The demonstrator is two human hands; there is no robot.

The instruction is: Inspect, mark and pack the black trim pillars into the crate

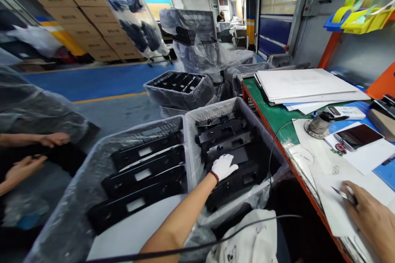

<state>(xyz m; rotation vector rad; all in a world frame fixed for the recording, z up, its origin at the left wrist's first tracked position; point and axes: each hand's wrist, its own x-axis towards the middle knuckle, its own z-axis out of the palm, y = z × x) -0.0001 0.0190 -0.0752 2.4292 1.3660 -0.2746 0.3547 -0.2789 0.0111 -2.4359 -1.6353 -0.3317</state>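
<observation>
My left hand (224, 167), in a white glove, reaches into the right-hand plastic-lined crate (239, 104). Its fingers are apart, over the long black plastic parts (230, 146); whether it touches one I cannot tell. Over the bench at the right, my bare right hand (364, 213) is closed around a small knife (342, 194), its pointed blade facing left above white paper (327, 176). In the crate (105, 148) to the left, several black parts (143, 174) with rectangular openings lie in a row, beside a white sheet (135, 226).
The green bench (262, 98) bears a stack of white sheets (308, 84), a metal cup (319, 124) and a phone (359, 135). A thin cable (273, 144) hangs over the crate's right side. Another person's hands (33, 160) are at the left. Another lined crate (180, 90) stands ahead.
</observation>
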